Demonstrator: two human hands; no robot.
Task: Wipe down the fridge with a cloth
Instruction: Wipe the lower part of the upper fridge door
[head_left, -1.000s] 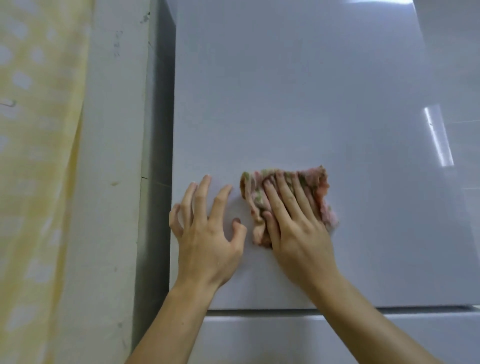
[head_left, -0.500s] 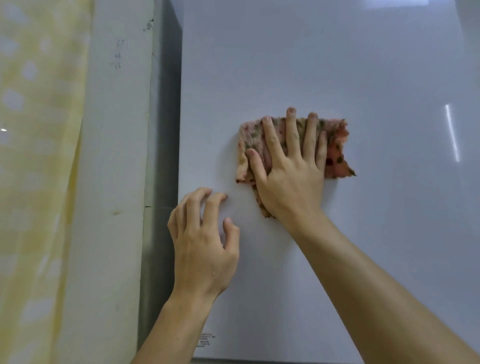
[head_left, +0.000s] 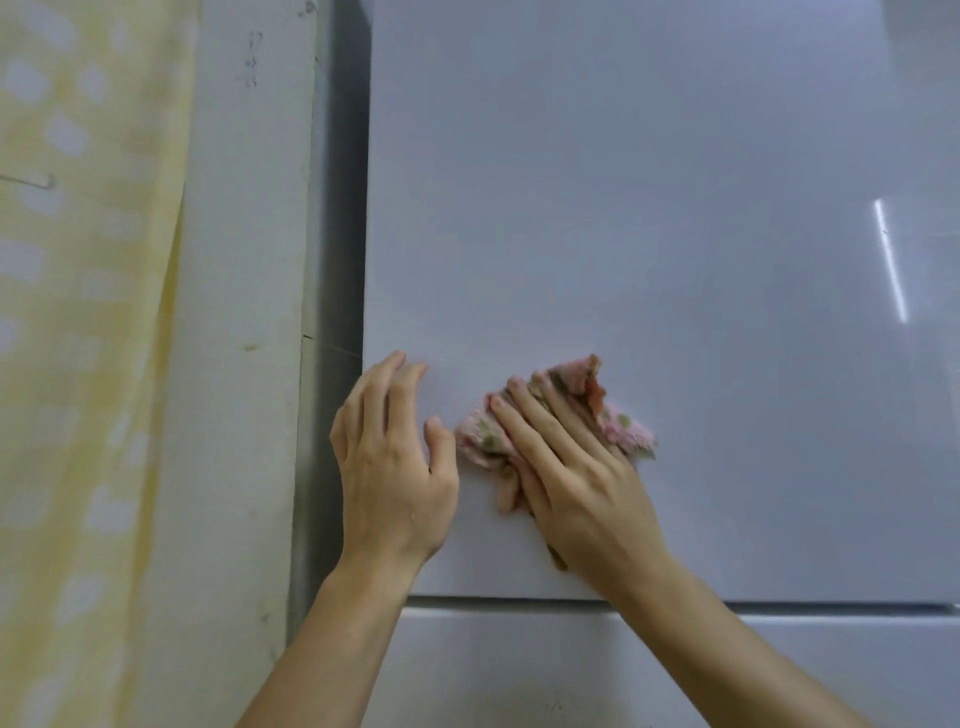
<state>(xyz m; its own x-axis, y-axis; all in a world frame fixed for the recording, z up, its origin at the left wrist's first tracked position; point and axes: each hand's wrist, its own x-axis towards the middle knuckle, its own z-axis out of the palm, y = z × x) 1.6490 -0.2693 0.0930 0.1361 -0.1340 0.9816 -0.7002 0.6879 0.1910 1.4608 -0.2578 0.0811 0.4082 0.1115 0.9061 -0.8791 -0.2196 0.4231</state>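
The grey-white fridge door (head_left: 649, 234) fills most of the view. A crumpled pink cloth with green spots (head_left: 618, 415) lies against its lower left part. My right hand (head_left: 571, 478) presses flat on the cloth with straight fingers and covers its middle. My left hand (head_left: 395, 462) rests on the door by its left edge, fingers loosely bent, holding nothing. It is just left of the cloth.
A horizontal gap (head_left: 571, 603) separates the upper door from a lower door (head_left: 571, 670). Left of the fridge stand a dark narrow gap (head_left: 332, 260), a pale wall (head_left: 244, 364) and a yellow patterned curtain (head_left: 78, 364).
My right hand slid the cloth up the door, then back down and leftward to the lower left area. The cloth is more bunched now. My left hand stayed near the door's left edge.
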